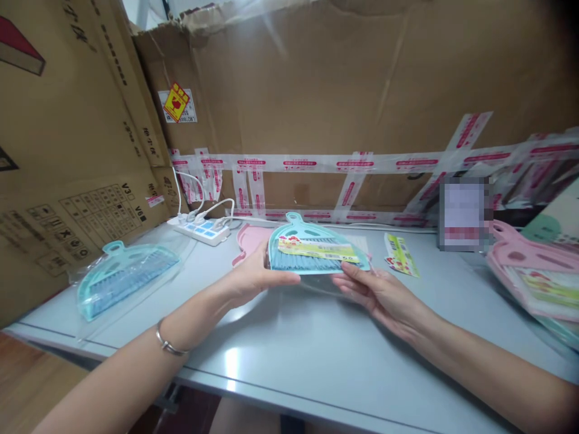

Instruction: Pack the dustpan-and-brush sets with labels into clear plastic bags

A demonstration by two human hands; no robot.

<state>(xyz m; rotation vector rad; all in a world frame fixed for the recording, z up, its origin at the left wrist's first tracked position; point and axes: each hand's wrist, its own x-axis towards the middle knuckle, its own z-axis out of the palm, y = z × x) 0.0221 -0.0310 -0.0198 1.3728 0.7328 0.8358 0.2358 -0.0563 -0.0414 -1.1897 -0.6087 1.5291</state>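
A teal dustpan and brush set (312, 248) with a yellow-green paper label lies in a clear plastic bag above the grey table (294, 337). My left hand (253, 278) grips its left edge, thumb along the front rim. My right hand (377, 292) pinches the front right edge of the bag and set. Behind the set, partly hidden, lies a pink dustpan (248, 240).
A bagged teal dustpan set (122, 278) lies at the left. A white power strip (199, 229) with cables sits at the back. A loose label card (400, 255) lies right of centre. Pink dustpan sets (534, 271) are stacked at the right. Cardboard walls (316, 96) enclose the table.
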